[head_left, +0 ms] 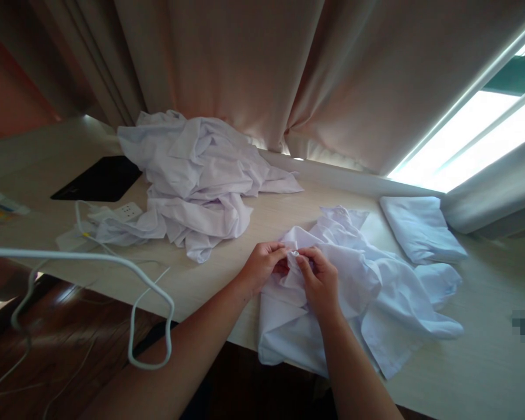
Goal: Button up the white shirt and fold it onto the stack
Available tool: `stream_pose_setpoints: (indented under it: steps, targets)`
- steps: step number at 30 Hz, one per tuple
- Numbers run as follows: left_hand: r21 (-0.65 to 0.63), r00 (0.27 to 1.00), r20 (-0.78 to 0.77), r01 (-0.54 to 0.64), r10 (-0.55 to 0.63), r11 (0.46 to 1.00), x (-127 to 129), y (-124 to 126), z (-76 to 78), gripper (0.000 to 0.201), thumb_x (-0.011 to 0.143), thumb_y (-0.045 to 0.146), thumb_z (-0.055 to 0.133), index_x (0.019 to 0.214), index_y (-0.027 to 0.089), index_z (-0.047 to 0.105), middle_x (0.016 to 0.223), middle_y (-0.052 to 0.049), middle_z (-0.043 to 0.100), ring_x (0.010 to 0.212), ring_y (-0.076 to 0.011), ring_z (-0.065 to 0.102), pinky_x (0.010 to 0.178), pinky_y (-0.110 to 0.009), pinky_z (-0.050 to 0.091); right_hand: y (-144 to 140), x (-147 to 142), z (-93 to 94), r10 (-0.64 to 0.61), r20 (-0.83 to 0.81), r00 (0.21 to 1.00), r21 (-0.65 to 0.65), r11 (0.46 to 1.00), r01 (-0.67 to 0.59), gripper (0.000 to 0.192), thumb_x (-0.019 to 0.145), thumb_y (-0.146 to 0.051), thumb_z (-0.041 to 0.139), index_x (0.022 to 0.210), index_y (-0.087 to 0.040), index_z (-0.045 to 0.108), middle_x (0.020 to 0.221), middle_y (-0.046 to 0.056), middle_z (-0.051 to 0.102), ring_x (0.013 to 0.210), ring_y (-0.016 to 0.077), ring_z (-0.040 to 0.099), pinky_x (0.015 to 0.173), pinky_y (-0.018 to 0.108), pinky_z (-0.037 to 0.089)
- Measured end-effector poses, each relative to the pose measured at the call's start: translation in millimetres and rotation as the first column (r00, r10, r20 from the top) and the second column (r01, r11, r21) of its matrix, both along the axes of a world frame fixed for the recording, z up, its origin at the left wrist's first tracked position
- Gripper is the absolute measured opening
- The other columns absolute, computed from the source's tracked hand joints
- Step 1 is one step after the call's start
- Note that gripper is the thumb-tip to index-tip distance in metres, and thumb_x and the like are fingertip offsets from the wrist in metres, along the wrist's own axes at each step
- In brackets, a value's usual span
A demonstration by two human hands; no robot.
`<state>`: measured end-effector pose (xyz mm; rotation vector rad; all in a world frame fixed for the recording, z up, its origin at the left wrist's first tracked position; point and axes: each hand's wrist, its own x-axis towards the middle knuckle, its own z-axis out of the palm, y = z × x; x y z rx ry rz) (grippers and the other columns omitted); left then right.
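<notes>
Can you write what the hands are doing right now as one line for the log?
left hand: pinching white shirt | right hand: pinching same shirt at button | shirt: on table edge | nearby: crumpled white pile, folded shirt

Two bare hands show, the left hand (262,263) and the right hand (320,280), meeting on one spread white cloth shirt (367,297). On the pale wooden table (485,361) lie three lots of white cloth: that shirt at the table's near edge, one crumpled heap of white garments (196,175) toward its far left, and one folded white cloth piece (420,228) at its far right. One white plastic hanger (149,303) hangs off the table's left front, one white power strip (120,211) lies beside the heap, and one black flat pad (98,179) lies left of it.
</notes>
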<state>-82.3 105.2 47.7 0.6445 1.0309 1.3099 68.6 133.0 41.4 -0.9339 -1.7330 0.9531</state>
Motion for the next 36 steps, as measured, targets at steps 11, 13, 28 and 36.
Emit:
stream_pose_setpoints:
  steps: [11,13,28,36]
  targets:
    - [0.122,0.988,-0.099,-0.108,0.121,0.987,4.1,-4.1,0.9,0.031,0.081,0.043,0.073,0.080,0.013,0.065,0.076,-0.002,0.063,0.067,-0.0123,0.062,0.060,-0.021,0.051,0.7,-1.0,-4.6,-0.049,0.085,0.995,0.043,0.998,0.045,0.016,0.094,-0.037,0.063,0.091,-0.021,0.066,0.083,0.000,0.060,0.079,0.0169,0.055,0.075,0.031,0.042]
    - [0.174,0.977,-0.164,-0.103,0.133,0.979,4.0,-4.6,0.2,0.029,0.083,0.042,0.069,0.080,0.013,0.065,0.074,-0.002,0.062,0.066,-0.0120,0.060,0.059,-0.021,0.050,-0.1,-0.8,-4.7,-0.061,0.083,0.995,0.032,0.998,0.059,0.017,0.093,-0.038,0.064,0.091,-0.021,0.066,0.083,0.000,0.061,0.078,0.0167,0.055,0.074,0.031,0.042]
    - [0.262,0.925,-0.364,-0.014,0.112,0.965,3.7,-5.4,-7.6,0.018,0.089,0.030,0.060,0.091,0.013,0.065,0.074,-0.001,0.060,0.060,-0.0091,0.055,0.059,-0.021,0.046,-1.5,-4.5,-2.9,-0.118,0.005,0.993,0.002,0.993,0.118,0.013,0.092,-0.033,0.066,0.093,-0.020,0.068,0.084,0.000,0.065,0.076,0.0157,0.058,0.073,0.030,0.045]
    - [0.238,0.928,-0.359,-0.006,0.094,0.971,5.2,-4.7,-3.5,0.020,0.089,0.032,0.060,0.086,0.013,0.064,0.066,0.001,0.057,0.058,-0.0088,0.052,0.057,-0.020,0.042,-0.7,-4.5,-5.9,-0.145,-0.023,0.989,0.008,0.989,0.145,0.013,0.091,-0.034,0.066,0.094,-0.021,0.069,0.083,0.000,0.065,0.076,0.0165,0.058,0.072,0.031,0.045]
